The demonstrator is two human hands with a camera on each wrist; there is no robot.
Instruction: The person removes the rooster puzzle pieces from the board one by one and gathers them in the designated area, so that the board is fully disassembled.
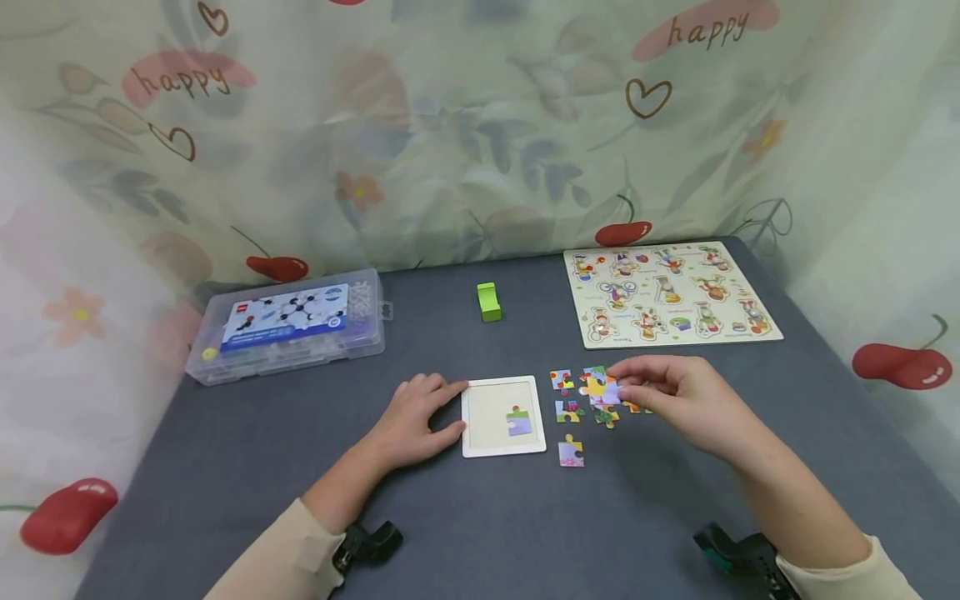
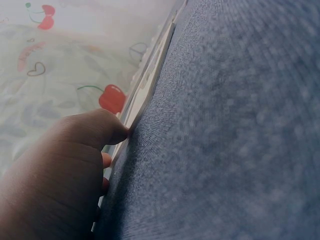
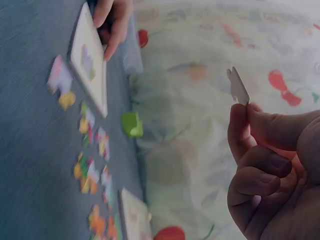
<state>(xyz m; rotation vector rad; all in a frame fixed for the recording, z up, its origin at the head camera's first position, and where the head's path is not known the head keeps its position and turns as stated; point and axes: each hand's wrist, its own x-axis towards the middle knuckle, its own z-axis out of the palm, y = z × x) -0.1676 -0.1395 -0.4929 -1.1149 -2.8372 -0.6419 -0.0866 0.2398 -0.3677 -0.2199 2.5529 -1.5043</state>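
My right hand pinches a jigsaw puzzle piece between thumb and index finger. Raised off the table, the piece overlaps several loose pieces in the head view. My left hand lies beside a small white puzzle tray, its thumb and index fingertip touching the left edge. Inside the tray, toward the right, sits one green and lilac piece. Just right of the tray are loose pieces, among them a lilac one with a yellow knob nearest me.
A clear plastic case with a blue label stands at the back left. A green block lies behind the tray. At the back right is a flat board with animal figures. A patterned curtain borders the dark tabletop.
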